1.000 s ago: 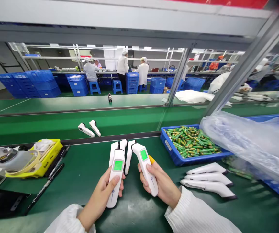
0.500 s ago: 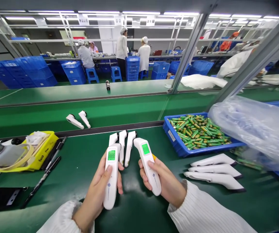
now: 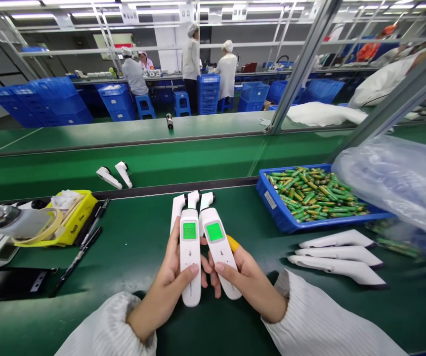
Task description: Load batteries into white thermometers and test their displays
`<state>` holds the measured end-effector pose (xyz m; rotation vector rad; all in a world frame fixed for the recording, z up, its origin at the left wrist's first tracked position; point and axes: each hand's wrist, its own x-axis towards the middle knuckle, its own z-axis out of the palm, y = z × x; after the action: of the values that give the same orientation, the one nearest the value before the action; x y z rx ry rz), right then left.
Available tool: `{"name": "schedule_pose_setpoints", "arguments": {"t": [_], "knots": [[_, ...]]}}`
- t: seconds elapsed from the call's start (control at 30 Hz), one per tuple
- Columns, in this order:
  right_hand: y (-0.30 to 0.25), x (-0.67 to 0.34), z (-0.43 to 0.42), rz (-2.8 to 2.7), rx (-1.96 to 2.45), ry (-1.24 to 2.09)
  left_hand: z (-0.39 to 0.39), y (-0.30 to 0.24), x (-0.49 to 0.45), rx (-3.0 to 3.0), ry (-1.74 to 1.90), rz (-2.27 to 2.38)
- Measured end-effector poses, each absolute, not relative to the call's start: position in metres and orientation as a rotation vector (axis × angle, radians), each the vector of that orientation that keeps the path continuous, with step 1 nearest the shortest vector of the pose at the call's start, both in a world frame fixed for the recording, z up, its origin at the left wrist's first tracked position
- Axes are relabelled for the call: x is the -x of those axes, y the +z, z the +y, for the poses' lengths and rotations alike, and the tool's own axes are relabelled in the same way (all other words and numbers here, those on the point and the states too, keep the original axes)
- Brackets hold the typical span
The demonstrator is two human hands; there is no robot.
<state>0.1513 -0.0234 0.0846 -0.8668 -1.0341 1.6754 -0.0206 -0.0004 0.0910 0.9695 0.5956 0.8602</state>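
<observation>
My left hand is closed around a white infrared thermometer, its green screen lit with digits and my thumb on its lower front. In my right hand is a second white infrared thermometer, tilted to the left, with its screen lit plain green. The two devices are side by side, close together at the top. A yellow cover is on one finger of my right hand. Just behind them, three more white thermometers lie on the green table, partly hidden by the held ones.
A blue tray of green batteries stands right, beside clear plastic sheeting. Three thermometers lie before it. Left are a yellow bin and pens. Two thermometers lie on the conveyor. Several people work beyond.
Both hands have brought the two thermometers closer together. The right one's screen went from showing digits to plain green. Both thumbs now sit lower on the devices, and the view has shifted slightly.
</observation>
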Motion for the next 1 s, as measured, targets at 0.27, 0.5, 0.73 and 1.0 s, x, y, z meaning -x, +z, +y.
{"name": "schedule_pose_setpoints", "arguments": {"t": [0.27,0.5,0.73,1.0], "knots": [[0.0813,-0.1508,-0.0280,-1.047,0.804,1.752,-0.0052,0.0956,0.0215,-1.012,0.834,0.585],[0.0760,-0.1521,-0.0306,-1.124,0.765,1.737,-0.0051,0.0897,0.0196,-0.998,0.895,0.579],[0.0776,-0.1512,-0.0305,-1.136,0.750,1.743,-0.0044,0.0868,0.0189,-1.012,0.897,0.559],[0.0782,-0.1496,-0.0260,-1.071,0.774,1.722,-0.0072,0.0889,0.0221,-1.018,0.834,0.529]]}}
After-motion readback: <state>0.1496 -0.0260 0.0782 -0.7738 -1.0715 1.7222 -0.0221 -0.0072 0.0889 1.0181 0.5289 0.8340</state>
